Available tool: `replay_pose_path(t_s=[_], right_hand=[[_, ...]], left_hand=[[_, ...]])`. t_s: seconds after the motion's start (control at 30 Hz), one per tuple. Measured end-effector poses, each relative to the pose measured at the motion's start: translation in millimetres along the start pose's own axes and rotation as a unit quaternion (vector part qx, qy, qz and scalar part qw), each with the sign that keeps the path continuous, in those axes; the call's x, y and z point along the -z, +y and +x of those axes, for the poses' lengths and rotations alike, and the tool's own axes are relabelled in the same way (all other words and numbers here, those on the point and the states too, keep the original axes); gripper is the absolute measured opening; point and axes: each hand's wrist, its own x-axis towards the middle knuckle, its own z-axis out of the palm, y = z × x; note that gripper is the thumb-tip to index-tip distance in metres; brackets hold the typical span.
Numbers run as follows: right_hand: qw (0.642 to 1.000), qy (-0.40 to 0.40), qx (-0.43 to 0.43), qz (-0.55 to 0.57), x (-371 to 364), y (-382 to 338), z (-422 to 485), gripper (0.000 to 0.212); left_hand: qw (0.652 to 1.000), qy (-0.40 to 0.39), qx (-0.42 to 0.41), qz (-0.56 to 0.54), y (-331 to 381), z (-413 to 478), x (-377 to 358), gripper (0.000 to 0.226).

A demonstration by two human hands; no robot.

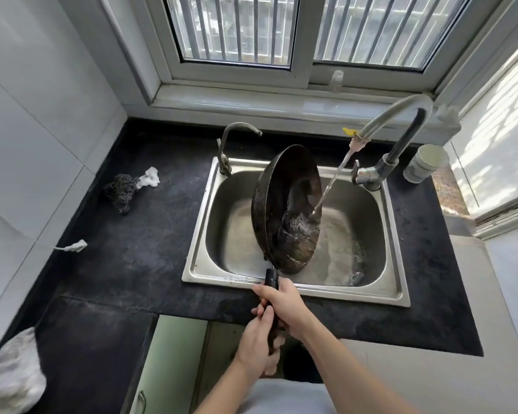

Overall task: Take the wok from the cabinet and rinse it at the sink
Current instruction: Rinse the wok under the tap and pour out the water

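A dark, blackened wok (284, 204) is tipped steeply on its edge over the steel sink (204, 234), its inside facing right. Water streams from the tall curved faucet (401, 121) into the wok and foams in its lower part. The wok's black handle (271, 279) points toward me over the sink's front rim. My right hand (283, 303) grips the handle close to the sink. My left hand (259, 345) grips the handle's near end, just behind the right hand.
A second, smaller faucet (231, 144) stands at the sink's back left. A steel scourer (121, 189) and white scraps lie on the black counter (126, 264) to the left. A white cup (425, 164) stands at the right. A green cabinet door (168, 369) hangs open below.
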Motion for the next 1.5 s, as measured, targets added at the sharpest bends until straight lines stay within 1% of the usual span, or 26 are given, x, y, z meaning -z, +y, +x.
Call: replay_pose_path(t_s=[0.07,0.13,0.27,0.37,0.47,0.6,0.7,0.77,0.87,0.93,1.0,1.07,1.13,1.2,1.27,1.33,1.43,1.5], right_hand=[[1.0,-0.011,0.016,0.005,0.8,-3.4,0.2,0.02],[0.999,-0.02,0.031,0.005,2.8,-8.9,0.9,0.019],[0.999,-0.027,0.043,-0.003,7.6,-18.2,-1.5,0.019],[0.999,-0.024,0.031,-0.031,14.2,-23.4,-4.9,0.018],[0.999,-0.03,0.014,-0.034,17.2,-26.6,-8.7,0.02],[0.999,-0.01,0.008,-0.053,13.7,-28.3,-10.4,0.021],[0.993,0.004,0.021,-0.12,11.3,-32.6,-14.1,0.026],[0.988,0.012,0.04,-0.147,7.9,-33.1,-15.1,0.029],[0.987,0.014,0.068,-0.144,3.5,-28.7,-13.3,0.038],[0.989,-0.005,0.086,-0.123,3.1,-26.5,-12.7,0.037],[0.99,-0.026,0.1,-0.1,3.3,-26.1,-13.5,0.031],[0.989,-0.038,0.115,-0.08,3.8,-24.4,-13.6,0.02],[0.99,-0.036,0.123,-0.064,4.5,-22.4,-12.9,0.013],[0.991,-0.034,0.12,-0.048,6.1,-20.2,-11.4,0.012],[0.993,-0.039,0.104,-0.029,8.3,-18.0,-10.3,0.012],[0.996,-0.037,0.075,-0.01,9.8,-13.8,-9.6,0.012],[1.0,-0.009,-0.001,0.021,7.2,-8.3,-7.1,0.018],[0.999,0.009,-0.042,0.032,3.7,-5.8,-5.0,0.023]], left_hand=[[0.989,-0.057,0.055,-0.122,7.5,-4.5,-1.0,0.043],[0.977,-0.082,0.063,-0.186,11.8,-6.4,-3.6,0.038],[0.976,-0.089,0.04,-0.196,18.2,-9.1,-10.9,0.029],[0.986,-0.072,-0.002,-0.149,16.2,-8.8,-18.0,0.032],[0.993,-0.049,-0.038,-0.1,9.5,-7.2,-24.9,0.037],[0.995,0.017,-0.095,-0.014,1.8,-1.1,-26.9,0.044],[0.988,0.061,-0.137,0.03,-2.4,1.5,-22.2,0.043],[0.979,0.093,-0.162,0.081,-4.4,1.1,-19.7,0.042],[0.962,0.133,-0.197,0.132,-3.4,-2.7,-18.6,0.038],[0.955,0.149,-0.207,0.15,-0.1,-6.7,-17.7,0.036],[0.968,0.126,-0.183,0.118,3.5,-10.6,-15.7,0.035],[0.992,0.057,-0.114,0.004,8.4,-14.1,-13.6,0.031],[0.993,-0.019,-0.04,-0.112,15.6,-17.5,-12.2,0.024],[0.986,-0.061,0.001,-0.158,19.6,-18.9,-13.6,0.018],[0.986,-0.053,0.013,-0.156,19.8,-17.2,-16.2,0.018],[0.991,-0.031,0.01,-0.132,15.5,-15.0,-18.1,0.024],[0.995,0.0,0.012,-0.098,7.7,-13.4,-18.7,0.035],[0.997,0.02,0.006,-0.072,1.9,-13.5,-18.0,0.037]])
